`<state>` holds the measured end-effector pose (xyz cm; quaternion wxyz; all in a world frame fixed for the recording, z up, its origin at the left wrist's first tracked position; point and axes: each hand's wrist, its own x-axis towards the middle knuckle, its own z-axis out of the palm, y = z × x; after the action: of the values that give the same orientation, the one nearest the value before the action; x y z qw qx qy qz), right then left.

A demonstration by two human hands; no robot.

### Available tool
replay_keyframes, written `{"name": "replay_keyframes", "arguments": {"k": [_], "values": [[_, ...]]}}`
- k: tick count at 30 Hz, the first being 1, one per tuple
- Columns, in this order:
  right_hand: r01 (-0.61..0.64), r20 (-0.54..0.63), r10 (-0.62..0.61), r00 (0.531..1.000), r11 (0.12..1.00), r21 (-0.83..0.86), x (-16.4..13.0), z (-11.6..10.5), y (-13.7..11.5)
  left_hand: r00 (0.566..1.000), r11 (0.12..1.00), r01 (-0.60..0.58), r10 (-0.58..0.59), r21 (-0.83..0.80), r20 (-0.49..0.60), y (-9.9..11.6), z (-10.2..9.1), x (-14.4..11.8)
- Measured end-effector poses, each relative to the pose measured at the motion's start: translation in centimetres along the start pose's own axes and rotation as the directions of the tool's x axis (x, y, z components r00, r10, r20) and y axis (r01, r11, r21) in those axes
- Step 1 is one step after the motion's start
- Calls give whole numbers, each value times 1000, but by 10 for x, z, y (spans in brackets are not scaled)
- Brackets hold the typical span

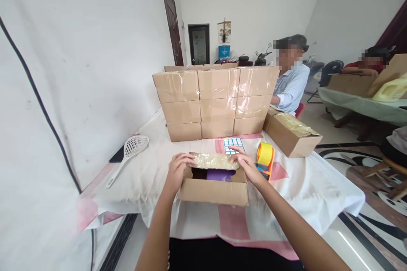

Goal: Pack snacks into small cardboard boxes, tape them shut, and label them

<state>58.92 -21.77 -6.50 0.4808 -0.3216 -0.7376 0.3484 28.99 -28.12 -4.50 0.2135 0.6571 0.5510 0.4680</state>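
An opened small cardboard box (213, 192) sits near the table's front edge, its taped flap (214, 161) raised. Through the gap a purple object (219, 175) shows inside; its kind cannot be made out. My left hand (178, 172) grips the box at the flap's left end, fingers bent over the edge. At the right end, my right hand (247, 165) holds the flap between thumb and fingers, one finger lifted away. Just right of that hand lies a tape dispenser (265, 159) with a yellow roll. A sheet of blue-bordered labels (233, 145) lies behind the box.
Taped cardboard boxes (217, 108) stand stacked behind my hands. Another long box (292, 133) lies at the right. A white slotted skimmer (132, 150) rests on a dark flat object at the left. A person (291, 80) sits beyond the stack; another person is at a far-right table.
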Motion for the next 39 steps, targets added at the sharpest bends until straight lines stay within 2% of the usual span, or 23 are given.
{"name": "replay_keyframes", "arguments": {"k": [1,3,5,7,8,9,13,15,17,18,19,20,21,22,23,25,26,28,31,34,37,39], "values": [[-20,-6,20,1000,1000,-11,-4,-4,1,999,997,-39,38,60,25,5,-4,-8],[-65,-3,65,998,998,-23,-12,-11,1,972,954,-211,182,214,148,14,-10,-27],[-100,21,101,995,995,-17,-20,-15,0,889,826,-442,352,350,292,23,-10,-46],[-113,45,113,993,994,0,-24,-15,-3,813,684,-581,469,441,344,31,-5,-57],[-115,51,114,992,993,11,-24,-14,-5,806,641,-590,498,492,319,35,-2,-57],[-120,50,119,992,992,24,-23,-11,-7,820,625,-561,510,543,260,38,2,-55],[-195,29,193,981,975,110,-18,-1,-11,913,706,-282,405,649,-44,46,23,-30],[-233,-36,240,970,962,142,-23,-3,-10,932,747,-268,361,609,-33,43,33,-21],[-216,-236,241,941,968,125,-36,-17,-3,927,762,-334,372,554,46,36,38,-19],[-195,-397,214,893,977,88,-43,-28,2,917,758,-368,392,539,75,31,40,-21],[-175,-568,166,806,984,38,-51,-40,9,906,746,-394,415,537,88,25,41,-25],[-182,-722,112,683,983,-20,-57,-54,17,895,732,-412,436,543,90,20,41,-29],[-200,-819,83,568,979,-39,-62,-67,26,889,721,-419,448,552,90,16,42,-32],[-217,-841,114,529,976,-4,-64,-78,35,890,715,-415,448,562,87,12,43,-36],[-242,-801,192,568,968,60,-64,-87,44,896,716,-399,437,573,77,11,45,-38],[-300,-614,344,710,937,178,-58,-96,61,917,728,-342,397,594,41,11,51,-40],[-323,-525,383,760,924,206,-54,-97,68,928,735,-308,372,604,21,13,56,-39],[-341,-427,399,811,917,209,-47,-92,79,946,743,-246,323,622,-12,19,64,-37],[-333,-402,372,837,928,166,-42,-80,84,958,748,-198,283,633,-35,29,72,-33],[-314,-450,331,830,942,114,-46,-68,82,941,758,-218,331,614,-74,36,74,-35],[-297,-479,302,824,951,88,-53,-60,78,871,763,-332,474,555,-131,38,85,-48],[-285,-484,293,824,954,93,-55,-58,72,819,757,-399,548,518,-169,38,102,-61]]}}
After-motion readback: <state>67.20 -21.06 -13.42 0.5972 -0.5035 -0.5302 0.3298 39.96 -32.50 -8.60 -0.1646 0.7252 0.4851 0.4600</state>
